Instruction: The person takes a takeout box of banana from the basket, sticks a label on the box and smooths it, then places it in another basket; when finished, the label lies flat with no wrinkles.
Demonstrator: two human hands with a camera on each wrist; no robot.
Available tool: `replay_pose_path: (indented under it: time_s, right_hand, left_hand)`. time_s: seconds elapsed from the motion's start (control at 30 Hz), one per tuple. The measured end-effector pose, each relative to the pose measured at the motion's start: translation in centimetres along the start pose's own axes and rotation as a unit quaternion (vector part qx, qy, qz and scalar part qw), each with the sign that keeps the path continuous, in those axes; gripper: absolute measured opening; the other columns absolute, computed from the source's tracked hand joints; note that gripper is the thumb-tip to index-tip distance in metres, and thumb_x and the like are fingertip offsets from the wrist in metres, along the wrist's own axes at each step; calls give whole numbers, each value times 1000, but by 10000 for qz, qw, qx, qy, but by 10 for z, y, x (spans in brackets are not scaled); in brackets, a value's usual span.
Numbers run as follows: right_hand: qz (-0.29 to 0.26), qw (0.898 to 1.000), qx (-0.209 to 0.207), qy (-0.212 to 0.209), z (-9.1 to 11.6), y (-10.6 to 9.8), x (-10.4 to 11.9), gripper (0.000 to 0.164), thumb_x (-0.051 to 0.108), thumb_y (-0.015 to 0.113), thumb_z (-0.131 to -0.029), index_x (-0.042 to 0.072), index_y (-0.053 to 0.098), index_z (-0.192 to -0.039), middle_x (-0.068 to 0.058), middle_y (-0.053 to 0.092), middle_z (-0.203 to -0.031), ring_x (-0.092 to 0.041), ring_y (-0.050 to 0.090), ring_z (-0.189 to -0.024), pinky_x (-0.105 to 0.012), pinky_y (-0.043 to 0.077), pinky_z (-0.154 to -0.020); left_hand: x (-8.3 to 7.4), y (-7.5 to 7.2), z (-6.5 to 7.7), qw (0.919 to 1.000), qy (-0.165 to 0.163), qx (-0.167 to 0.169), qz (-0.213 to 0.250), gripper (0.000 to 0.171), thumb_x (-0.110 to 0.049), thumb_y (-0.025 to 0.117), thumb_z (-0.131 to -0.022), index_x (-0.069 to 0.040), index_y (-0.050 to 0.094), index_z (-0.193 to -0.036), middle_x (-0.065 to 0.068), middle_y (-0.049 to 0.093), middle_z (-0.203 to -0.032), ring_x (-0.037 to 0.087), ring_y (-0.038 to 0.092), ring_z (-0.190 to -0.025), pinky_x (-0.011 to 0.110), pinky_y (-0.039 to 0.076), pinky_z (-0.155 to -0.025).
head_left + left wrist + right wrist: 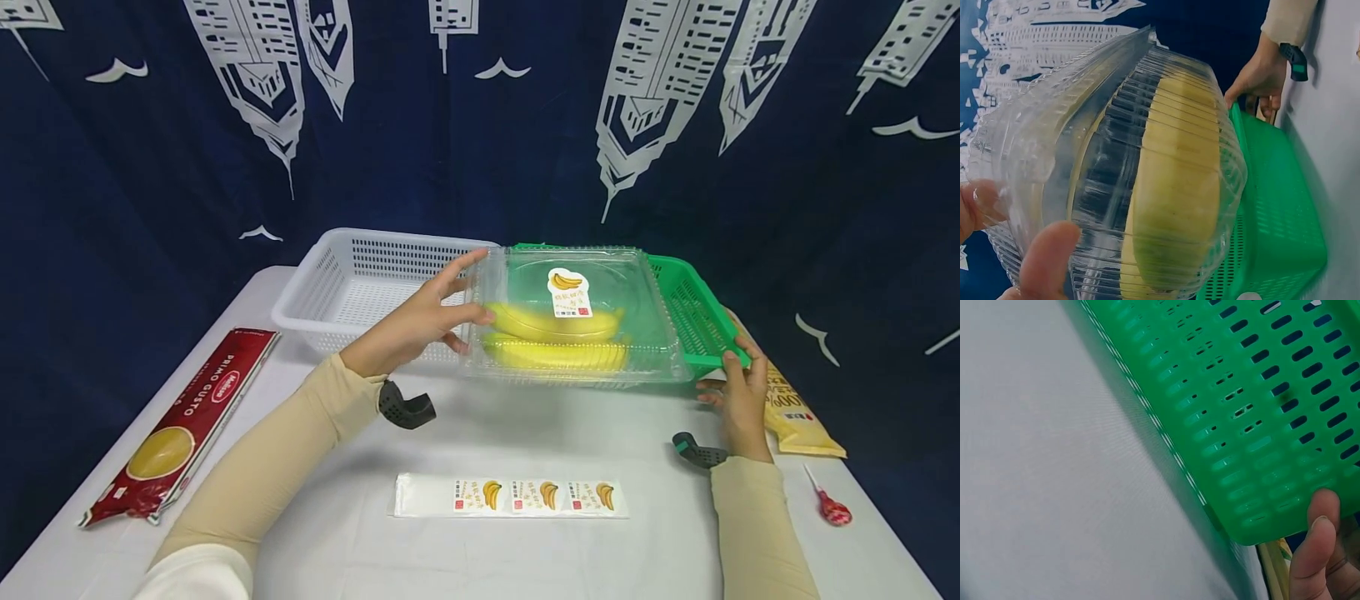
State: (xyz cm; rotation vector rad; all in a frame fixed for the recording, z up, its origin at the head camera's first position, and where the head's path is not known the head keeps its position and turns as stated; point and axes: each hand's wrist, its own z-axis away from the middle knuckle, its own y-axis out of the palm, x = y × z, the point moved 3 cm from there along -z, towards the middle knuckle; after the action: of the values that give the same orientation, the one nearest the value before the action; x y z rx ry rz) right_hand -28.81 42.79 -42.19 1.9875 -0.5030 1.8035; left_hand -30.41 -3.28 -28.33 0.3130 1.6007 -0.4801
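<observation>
In the head view my left hand [420, 321] grips the left side of a clear plastic clamshell box [652, 333], with the thumb on its near side. Yellow bananas [555, 357] lie inside, and the lid carries a white banana sticker [568, 292]. The box is raised and slightly tilted, overlapping the green basket [684, 308] behind it. Ribbed box walls and a banana [1179, 181] fill much of the left wrist view. My right hand [741, 400] holds the near right corner of the green basket, thumb at the rim; the right wrist view shows its fingers [1313, 550] there.
A white basket [315, 321] stands at the back left. Left of it lies a red spaghetti packet [187, 417]. A banana sticker strip [510, 497] lies at the front. On the right are a yellow bag [798, 417] and a red lollipop [832, 508].
</observation>
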Motion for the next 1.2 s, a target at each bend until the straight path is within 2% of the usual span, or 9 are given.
replay_pose_path:
  time_s: [0.13, 0.3, 0.53, 0.77, 0.87, 1.1, 1.2]
  right_hand:
    - [-60, 10000, -5, -4, 0, 0, 1, 37, 33, 47, -116, 34, 41, -153, 2, 43, -122, -10, 62, -65, -19, 52, -51]
    - [-50, 10000, -16, -21, 1, 0, 1, 39, 34, 47, -116, 34, 41, -154, 3, 41, -121, -11, 62, -66, -19, 52, -51]
    - [74, 10000, 53, -34, 1, -3, -2, 38, 35, 46, -116, 36, 40, -153, 2, 42, -121, -9, 63, -67, -18, 52, -52]
    - [139, 9998, 157, -49, 2, -3, -1, 39, 36, 45, -116, 36, 38, -155, 3, 41, -121, -8, 63, -67, -18, 53, -54]
    - [141, 9997, 201, -84, 1, -3, -1, 39, 36, 45, -116, 36, 37, -154, 3, 41, -122, -8, 63, -68, -18, 53, -55]
    - [137, 9997, 176, -53, 1, -4, 0, 38, 36, 45, -116, 36, 38, -154, 3, 41, -122, -8, 63, -67, -18, 53, -54]
    - [103, 9998, 146, 24, 1, -4, 0, 37, 36, 44, -116, 37, 38, -153, 3, 41, -121, -8, 63, -67, -18, 53, -53]
  left_hand:
    - [-2, 1, -14, 9997, 95, -109, 173, 90, -9, 72, -98, -38, 29, -171, 14, 18, -177, 27, 69, -124, 30, 60, -62]
    - [-1, 6, -32, 9984, 214, -207, 473, 89, -6, 71, -99, -37, 28, -171, 14, 20, -177, 31, 64, -135, 31, 61, -60]
    - [2, 15, -56, 9974, 154, -295, 638, 89, -4, 71, -101, -35, 27, -172, 14, 23, -177, 32, 64, -134, 29, 60, -58]
    - [8, 25, -79, 9962, 45, -418, 765, 89, -4, 71, -102, -34, 26, -173, 15, 23, -177, 30, 48, -152, 27, 58, -56]
    - [11, 29, -87, 9946, 29, -445, 932, 88, -3, 69, -103, -33, 26, -173, 16, 22, -177, 31, 47, -152, 25, 58, -54]
    - [18, 42, -108, 9918, -56, -586, 1137, 87, -5, 68, -102, -32, 25, -173, 17, 22, -177, 32, 60, -141, 26, 61, -60]
    - [21, 48, -116, 9909, -181, -686, 1142, 88, -7, 70, -102, -32, 25, -173, 17, 22, -177, 21, 75, -111, 25, 60, -59]
